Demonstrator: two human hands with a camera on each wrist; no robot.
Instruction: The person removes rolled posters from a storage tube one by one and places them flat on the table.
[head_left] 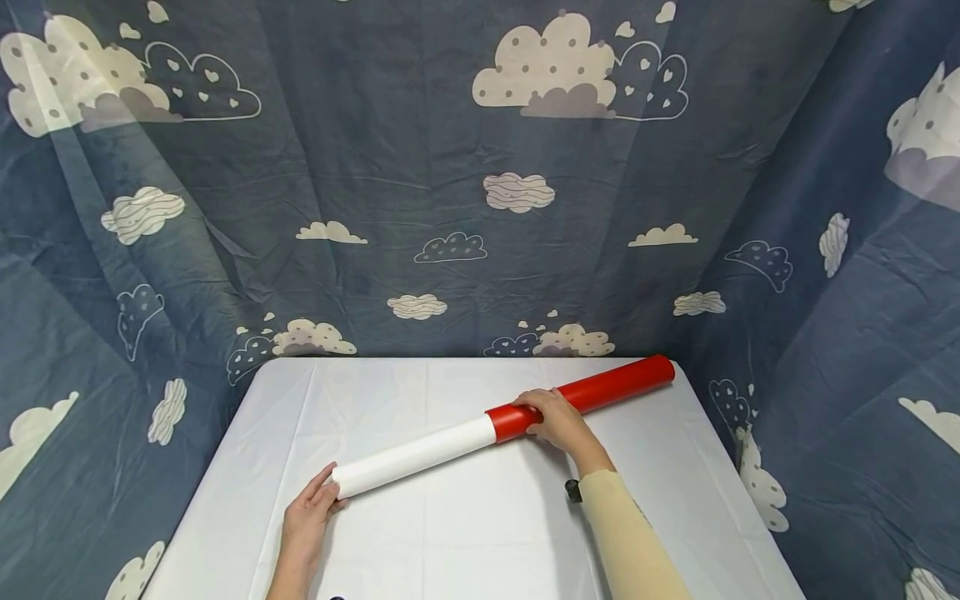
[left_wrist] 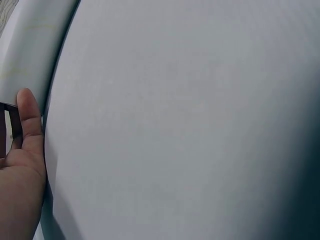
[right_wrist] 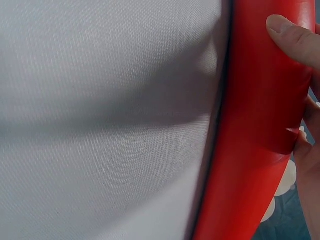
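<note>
A long white tube [head_left: 416,456] lies slantwise over the table, its upper right part inside a glossy red sleeve [head_left: 615,385]. At the tube's bare lower left end, my left hand [head_left: 306,517] holds it between thumb and fingers. In the left wrist view the thumb [left_wrist: 30,107] lies along the white tube [left_wrist: 35,50] near its open rim. My right hand [head_left: 562,423] grips the red sleeve from above, close to the edge where white begins. Creases show in the red sleeve [right_wrist: 265,100] beside that hand in the right wrist view.
The table [head_left: 480,533] wears a white cloth with faint fold lines. Dark blue curtains [head_left: 420,150] with cloud prints hang behind it and on both sides. A small black object [head_left: 573,491] sits at the right wrist, by the pale yellow sleeve [head_left: 626,533].
</note>
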